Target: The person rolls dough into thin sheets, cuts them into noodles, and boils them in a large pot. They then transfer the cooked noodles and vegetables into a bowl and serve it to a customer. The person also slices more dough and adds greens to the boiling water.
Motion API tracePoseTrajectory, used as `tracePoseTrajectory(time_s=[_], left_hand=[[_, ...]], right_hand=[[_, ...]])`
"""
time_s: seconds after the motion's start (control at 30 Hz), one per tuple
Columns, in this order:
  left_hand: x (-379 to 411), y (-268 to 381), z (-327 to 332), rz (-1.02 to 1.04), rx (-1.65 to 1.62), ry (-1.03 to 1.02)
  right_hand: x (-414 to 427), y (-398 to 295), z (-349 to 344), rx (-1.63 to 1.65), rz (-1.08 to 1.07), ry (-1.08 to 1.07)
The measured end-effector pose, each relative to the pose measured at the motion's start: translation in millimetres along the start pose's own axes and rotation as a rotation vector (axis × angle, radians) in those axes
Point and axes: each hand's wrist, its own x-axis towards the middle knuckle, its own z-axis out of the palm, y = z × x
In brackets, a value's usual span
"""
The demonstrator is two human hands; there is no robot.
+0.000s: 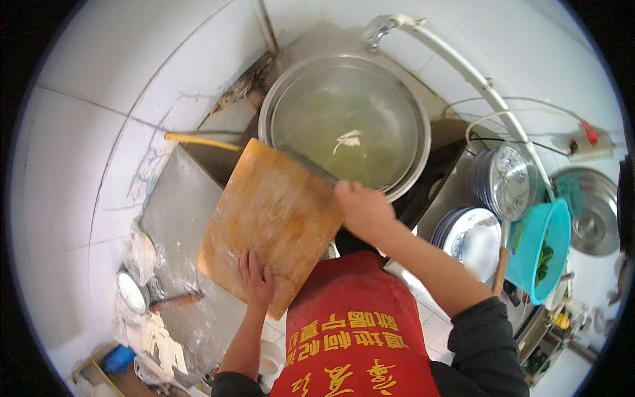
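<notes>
A floured wooden board (270,223) reaches over the near left rim of a wide metal pot (424,129). My left hand (255,280) grips the board near its lower edge, fingers spread on its top face. My right hand (364,211) is closed at the board's right side, around the end of a blurred dark blade (310,164), seemingly a knife. Its handle is hidden in the fist. The blade lies along the board's far edge, beside the pot. In the pot's cloudy yellowish liquid floats a small clump of pale dough strips (349,140).
A floury metal worktop (178,198) at left holds a rolling pin (176,301), a bowl of white powder (133,293) and pale dough strips (161,342). At right stand stacked plates (483,181) and a turquoise basin (531,248) with green leaves. A white pipe (466,69) arches above.
</notes>
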Motion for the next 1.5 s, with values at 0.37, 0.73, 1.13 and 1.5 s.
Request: tracePoseTrajectory(time_s=[0.37,0.73,1.13,1.5], left_hand=[[-11,-8,9,0.019,-0.081,0.151],[-16,-12,13,0.098,-0.041,0.178],[-15,-22,19,0.114,-0.074,0.184],[-18,-36,33,0.081,0.001,0.124]], right_hand=[[-93,-95,68,0.155,0.026,0.338],[-401,-20,122,0.302,0.811,0.068],[-505,-9,176,0.329,1.016,-0.122],[-574,154,-81,-0.064,1.318,1.021]])
